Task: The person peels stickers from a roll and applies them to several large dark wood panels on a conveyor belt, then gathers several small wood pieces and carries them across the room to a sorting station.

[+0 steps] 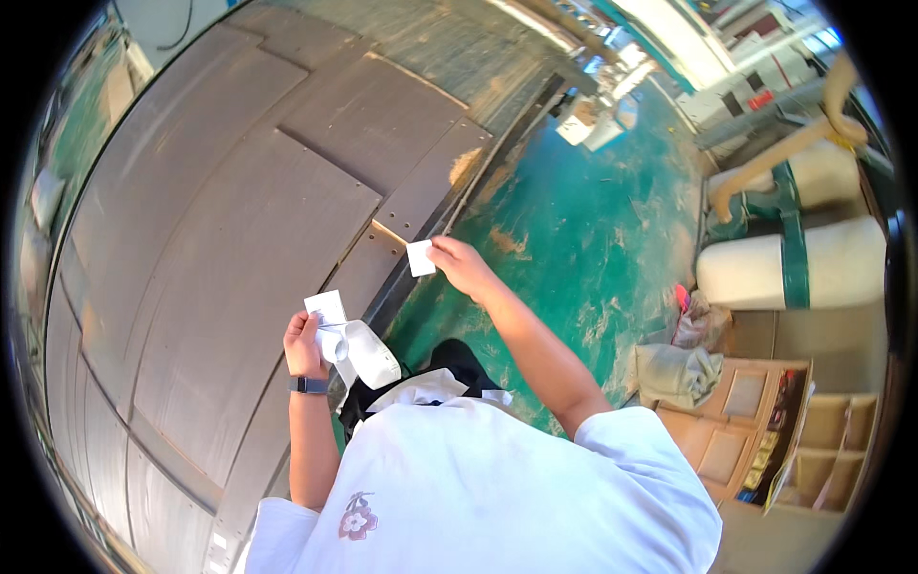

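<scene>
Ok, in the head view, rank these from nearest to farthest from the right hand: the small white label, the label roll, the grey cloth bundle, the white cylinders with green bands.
1. Small white label, pinched in the right hand.
2. Label roll, lower left, held by the left hand.
3. Grey cloth bundle, lower right on the cardboard boxes.
4. White cylinders with green bands, far right.

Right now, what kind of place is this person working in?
Likely a factory or workshop floor: a worn green painted floor, large dark panelled work surface, and big cream rolls of material beside cardboard boxes. The hands hold a label roll and one white label.
</scene>
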A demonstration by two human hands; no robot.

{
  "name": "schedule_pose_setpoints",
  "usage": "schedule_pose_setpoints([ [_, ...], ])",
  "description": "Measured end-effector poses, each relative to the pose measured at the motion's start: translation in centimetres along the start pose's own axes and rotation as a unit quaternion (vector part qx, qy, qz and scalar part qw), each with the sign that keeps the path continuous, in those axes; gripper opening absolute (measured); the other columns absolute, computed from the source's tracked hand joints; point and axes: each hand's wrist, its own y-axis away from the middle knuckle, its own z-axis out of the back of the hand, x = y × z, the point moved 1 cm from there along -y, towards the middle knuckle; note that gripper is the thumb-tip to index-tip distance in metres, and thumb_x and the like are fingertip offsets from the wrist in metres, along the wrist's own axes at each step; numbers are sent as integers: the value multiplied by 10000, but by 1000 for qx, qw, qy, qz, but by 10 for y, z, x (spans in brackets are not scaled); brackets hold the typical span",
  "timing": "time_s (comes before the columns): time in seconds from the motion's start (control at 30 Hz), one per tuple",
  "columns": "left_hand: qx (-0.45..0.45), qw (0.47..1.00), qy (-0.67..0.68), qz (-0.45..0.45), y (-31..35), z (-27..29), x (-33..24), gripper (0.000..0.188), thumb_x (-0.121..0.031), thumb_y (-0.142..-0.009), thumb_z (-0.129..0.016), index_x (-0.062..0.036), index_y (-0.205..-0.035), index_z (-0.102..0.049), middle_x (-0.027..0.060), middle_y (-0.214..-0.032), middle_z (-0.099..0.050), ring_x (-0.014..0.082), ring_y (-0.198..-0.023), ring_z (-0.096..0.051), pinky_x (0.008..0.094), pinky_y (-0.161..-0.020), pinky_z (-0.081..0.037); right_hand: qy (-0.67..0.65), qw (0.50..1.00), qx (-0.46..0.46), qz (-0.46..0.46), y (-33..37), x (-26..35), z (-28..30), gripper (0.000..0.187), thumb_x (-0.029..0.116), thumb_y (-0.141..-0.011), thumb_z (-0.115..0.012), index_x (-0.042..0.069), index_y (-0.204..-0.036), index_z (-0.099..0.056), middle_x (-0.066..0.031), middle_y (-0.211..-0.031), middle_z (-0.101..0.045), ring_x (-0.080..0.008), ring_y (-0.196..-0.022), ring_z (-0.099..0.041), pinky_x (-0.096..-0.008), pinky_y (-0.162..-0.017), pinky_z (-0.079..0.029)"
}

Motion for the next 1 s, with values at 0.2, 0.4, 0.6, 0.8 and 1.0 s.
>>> schedule_pose_setpoints([
  [0.2,-138,990,4,2,-7,-18,35,42,-77,-904,-572,-38,-913,-585,62,-852,-640,156,-735,-622,294,-636,-519,-285,943,114,-131,-159,-20,-5,268,215,-926,-520,8,-1074,-606,-49,-929,-658,-170,-849,-618,-299,-739,-484],
  [0.4,-291,954,51,-60,7,-69,84,50,-94,-914,-567,-49,-911,-588,59,-874,-639,153,-762,-609,296,-687,-512,-492,861,10,-128,-275,-78,90,340,231,-951,-473,-38,-1157,-500,-157,-1101,-603,-274,-1014,-610,-387,-893,-516],
  [0.6,-337,939,-14,-76,-4,-160,99,138,-83,-904,-579,6,-1005,-611,38,-921,-628,122,-825,-591,264,-704,-479,408,835,104,353,-256,-24,112,169,204,-811,-639,48,-873,-622,-114,-986,-609,-277,-938,-596,-423,-837,-457],
  [0.8,-353,923,-34,-146,-2,-227,85,371,-56,-907,-586,60,-1256,-536,93,-1122,-627,140,-989,-581,275,-878,-462,456,773,178,402,-172,-26,101,334,295,-838,-615,-1,-988,-655,-120,-1063,-631,-255,-1013,-585,-423,-913,-419],
  [1.0,-331,933,27,-138,25,-249,93,361,-47,-891,-601,45,-1236,-547,93,-1105,-631,132,-959,-593,271,-843,-474,44,861,490,132,-131,34,63,406,274,-869,-606,82,-1223,-559,-113,-781,-660,-297,-748,-636,-363,-661,-485],
])
